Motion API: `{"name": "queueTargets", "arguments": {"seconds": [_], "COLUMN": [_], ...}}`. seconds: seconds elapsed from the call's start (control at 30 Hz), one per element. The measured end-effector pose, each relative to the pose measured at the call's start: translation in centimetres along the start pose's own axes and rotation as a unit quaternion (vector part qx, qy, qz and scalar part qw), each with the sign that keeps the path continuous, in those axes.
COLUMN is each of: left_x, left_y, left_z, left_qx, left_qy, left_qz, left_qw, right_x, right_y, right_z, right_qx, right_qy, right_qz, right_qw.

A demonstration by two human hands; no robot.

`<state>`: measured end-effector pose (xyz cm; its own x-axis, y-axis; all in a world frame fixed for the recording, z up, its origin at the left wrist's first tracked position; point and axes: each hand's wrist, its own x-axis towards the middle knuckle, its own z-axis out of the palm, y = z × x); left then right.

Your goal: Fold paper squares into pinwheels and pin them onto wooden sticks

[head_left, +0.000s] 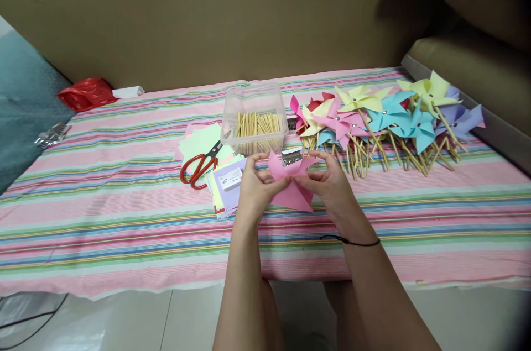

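Note:
A pink paper pinwheel [293,196] with cut, folded corners is held between my two hands over the cloth. My left hand [258,182] pinches its left side, thumb near the centre. From the other side my right hand [329,179] grips it, its thumb also pressed at the middle. Just beyond the paper lies a small open box of shiny metal pins [291,157]. A clear plastic container [254,97] of short wooden sticks [257,127] stands behind my hands. Whether a pin is under my thumbs is hidden.
Scissors with red handles [199,168] rest on coloured paper sheets [222,202], beside a small white box [231,179]. Several finished pinwheels [384,113] on sticks are heaped at the right. A red plastic bag [88,95] lies far left on the striped cloth [124,196].

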<state>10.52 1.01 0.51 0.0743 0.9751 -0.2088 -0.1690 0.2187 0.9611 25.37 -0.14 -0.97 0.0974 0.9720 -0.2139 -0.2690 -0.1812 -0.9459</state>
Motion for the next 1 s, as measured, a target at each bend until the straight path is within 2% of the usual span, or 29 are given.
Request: {"name": "queueTargets", "arguments": {"seconds": [0.2,0.47,0.87,1.0], "left_x": [-0.15,0.09,0.23,0.22], "left_y": [0.34,-0.4,-0.5,-0.5], "left_z": [0.08,0.05,0.08,-0.08], "left_qx": [0.007,0.021,0.045,0.046], "left_qy": [0.009,0.009,0.054,0.046], "left_qz": [0.005,0.013,0.026,0.012], "left_qw": [1.0,1.0,0.997,0.998], "right_x": [0.13,0.26,0.26,0.25], "right_y": [0.11,0.48,0.51,0.48], "right_z": [-0.19,-0.25,-0.31,-0.39], "right_qx": [-0.001,-0.017,-0.032,-0.024], "right_qy": [0.02,0.036,0.025,0.027], "right_qz": [-0.003,-0.018,-0.017,-0.015], "right_qw": [1.0,0.999,0.999,0.999]}}
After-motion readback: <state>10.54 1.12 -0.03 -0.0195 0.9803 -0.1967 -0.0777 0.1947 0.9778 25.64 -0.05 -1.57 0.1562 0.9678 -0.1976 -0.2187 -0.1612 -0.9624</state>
